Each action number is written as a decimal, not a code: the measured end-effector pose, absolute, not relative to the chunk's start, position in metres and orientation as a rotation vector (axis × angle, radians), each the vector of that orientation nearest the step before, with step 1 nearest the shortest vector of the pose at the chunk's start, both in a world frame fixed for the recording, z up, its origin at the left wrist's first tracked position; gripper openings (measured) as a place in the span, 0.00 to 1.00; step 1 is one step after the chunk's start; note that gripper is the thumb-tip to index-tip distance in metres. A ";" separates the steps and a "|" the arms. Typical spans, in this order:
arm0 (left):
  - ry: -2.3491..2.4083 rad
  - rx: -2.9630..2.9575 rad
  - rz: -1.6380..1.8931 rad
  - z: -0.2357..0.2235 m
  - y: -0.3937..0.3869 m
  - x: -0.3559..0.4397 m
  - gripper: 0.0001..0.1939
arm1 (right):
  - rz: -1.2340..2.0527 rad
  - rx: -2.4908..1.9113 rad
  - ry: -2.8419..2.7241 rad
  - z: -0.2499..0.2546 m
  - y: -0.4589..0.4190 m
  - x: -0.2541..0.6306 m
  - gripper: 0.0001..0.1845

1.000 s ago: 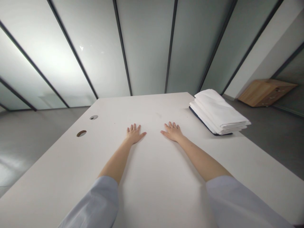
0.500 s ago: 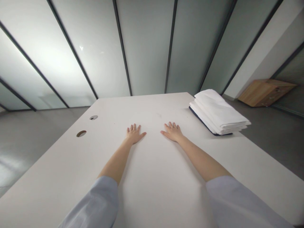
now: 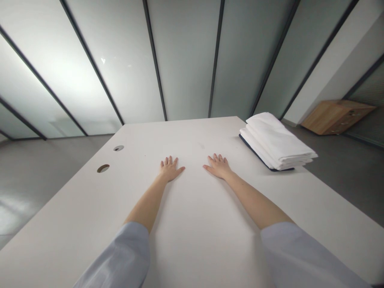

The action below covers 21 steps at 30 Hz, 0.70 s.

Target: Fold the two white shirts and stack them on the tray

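My left hand (image 3: 169, 170) lies flat on the white table (image 3: 192, 240), palm down, fingers spread, holding nothing. My right hand (image 3: 218, 167) rests the same way a little to its right, open and empty. Both arms stretch forward from pale blue sleeves. A stack of folded white cloths (image 3: 276, 141) on a dark board sits at the table's right edge, an arm's reach right of my right hand and apart from it.
Two round cable holes (image 3: 103, 168) mark the table's left side. Frosted glass wall panels with dark frames stand behind the table. A low wooden cabinet (image 3: 336, 116) sits on the grey floor at the far right.
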<state>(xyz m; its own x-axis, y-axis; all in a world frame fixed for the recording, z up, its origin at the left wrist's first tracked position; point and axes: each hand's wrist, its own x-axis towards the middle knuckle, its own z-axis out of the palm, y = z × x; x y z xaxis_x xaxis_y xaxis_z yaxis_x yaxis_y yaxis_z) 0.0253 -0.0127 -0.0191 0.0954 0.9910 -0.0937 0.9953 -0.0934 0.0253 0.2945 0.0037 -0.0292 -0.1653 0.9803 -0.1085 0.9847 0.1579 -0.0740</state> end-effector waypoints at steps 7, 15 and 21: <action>2.051 2.258 -0.079 -0.017 -0.014 0.026 0.44 | -0.195 2.003 2.366 -0.029 0.003 0.294 0.47; 2.058 2.266 -0.100 -0.018 -0.013 0.026 0.43 | -0.193 2.008 2.364 -0.029 0.003 0.294 0.47; 2.049 2.262 -0.075 -0.018 -0.013 0.025 0.44 | -0.197 2.003 2.358 -0.026 0.002 0.293 0.46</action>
<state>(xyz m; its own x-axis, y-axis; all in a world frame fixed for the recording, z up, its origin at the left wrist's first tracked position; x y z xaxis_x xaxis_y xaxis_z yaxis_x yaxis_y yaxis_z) 0.0251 -0.0131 -0.0182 0.0999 0.9904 -0.0955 0.9947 -0.0972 0.0325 0.2934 0.0023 -0.0257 -0.1647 0.9797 -0.1141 0.9851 0.1575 -0.0697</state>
